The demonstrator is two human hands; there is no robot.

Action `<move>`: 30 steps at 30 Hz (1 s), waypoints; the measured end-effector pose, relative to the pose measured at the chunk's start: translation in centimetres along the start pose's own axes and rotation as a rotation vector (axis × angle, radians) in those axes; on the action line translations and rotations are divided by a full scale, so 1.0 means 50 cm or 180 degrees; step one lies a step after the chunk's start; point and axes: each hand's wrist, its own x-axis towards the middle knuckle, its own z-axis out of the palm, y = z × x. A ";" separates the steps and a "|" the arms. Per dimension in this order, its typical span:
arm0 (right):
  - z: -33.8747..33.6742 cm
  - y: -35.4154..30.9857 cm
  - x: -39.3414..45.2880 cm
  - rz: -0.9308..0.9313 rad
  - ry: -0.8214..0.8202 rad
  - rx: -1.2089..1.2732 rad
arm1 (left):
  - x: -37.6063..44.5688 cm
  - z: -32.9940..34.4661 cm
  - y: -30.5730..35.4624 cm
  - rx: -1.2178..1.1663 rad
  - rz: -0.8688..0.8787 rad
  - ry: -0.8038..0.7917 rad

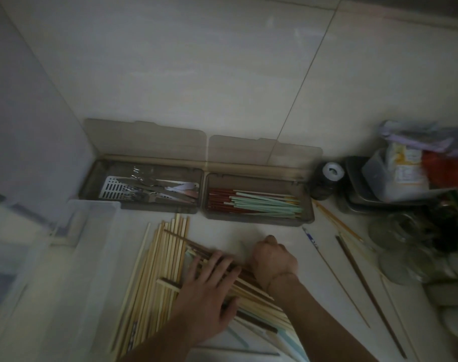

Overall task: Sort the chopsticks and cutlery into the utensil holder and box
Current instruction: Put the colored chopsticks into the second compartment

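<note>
Left grip lies flat on the chopstick pile; right grip is curled, maybe around some. Sticks could roll off toward 3 o'clock.

Bare forearms, thin band on right wrist

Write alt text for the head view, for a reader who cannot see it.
Both hands work a heap of loose chopsticks on a pale counter: the left hand lies flat on them, the right hand is curled at the heap. Behind stand two open boxes, the cutlery box and the chopstick box, with red and green pairs.
</note>
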 end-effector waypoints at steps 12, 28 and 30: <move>-0.034 0.037 0.020 0.0769 0.0269 0.0399 | -0.003 -0.003 0.000 -0.0025 0.0015 -0.0001; 0.034 0.069 -0.028 -0.0707 0.0305 0.1423 | 0.000 0.000 -0.001 0.0018 0.0077 0.0054; 0.039 0.088 -0.034 -0.1030 0.0281 0.1470 | 0.001 -0.001 -0.002 0.0004 0.0081 0.0033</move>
